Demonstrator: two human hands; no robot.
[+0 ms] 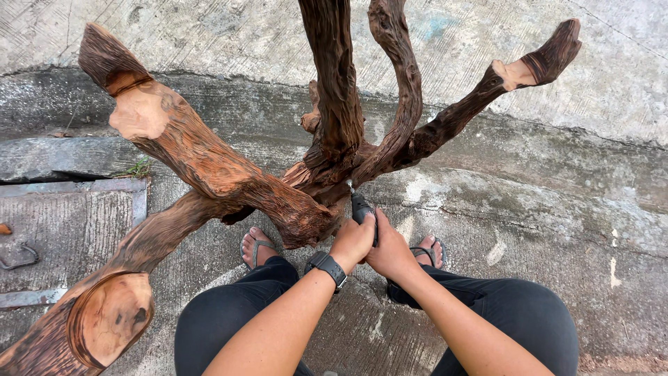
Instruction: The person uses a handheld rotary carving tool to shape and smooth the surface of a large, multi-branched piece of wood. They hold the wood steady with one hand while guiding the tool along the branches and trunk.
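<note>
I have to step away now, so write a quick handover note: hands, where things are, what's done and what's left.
Left hand and right hand: both wrapped around a dark tool, its tip pressed against the middle of the big branching wood root.
Root stands on the concrete ground, limbs spreading outward; several limb ends are already cut flat and pale.
Person crouches over it in sandals.
Work at the tool tip isn't visibly finished; how much remains can't be told.

No packages, labels, signs or screens here — none (bare concrete, wood).
</note>
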